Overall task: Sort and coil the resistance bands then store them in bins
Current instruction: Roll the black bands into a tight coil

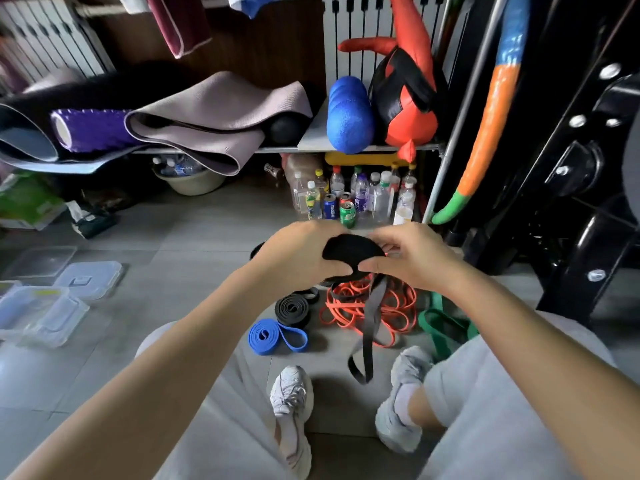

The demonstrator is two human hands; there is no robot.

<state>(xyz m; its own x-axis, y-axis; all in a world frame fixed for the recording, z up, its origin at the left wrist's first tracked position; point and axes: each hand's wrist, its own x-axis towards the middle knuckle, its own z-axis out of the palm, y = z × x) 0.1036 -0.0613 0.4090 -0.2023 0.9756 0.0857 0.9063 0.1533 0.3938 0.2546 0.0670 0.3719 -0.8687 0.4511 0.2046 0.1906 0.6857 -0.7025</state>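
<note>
Coiling the black band [349, 249]
Left hand [301, 252] and right hand [414, 256] are gripping it; its hanging tail [373, 320] likely needs winding next.

A black resistance band [350, 252] is partly wound into a thick coil, gripped between the left hand [298, 252] and the right hand [415, 254], and its flat tail hangs down to a loop just above the floor. On the floor below lie a coiled black band [292, 310], a coiled blue band [266, 336], a tangled heap of thin orange bands [394, 308] and a crumpled green band [437, 304]. Clear plastic bins [38, 315] sit on the floor well apart to the left.
</note>
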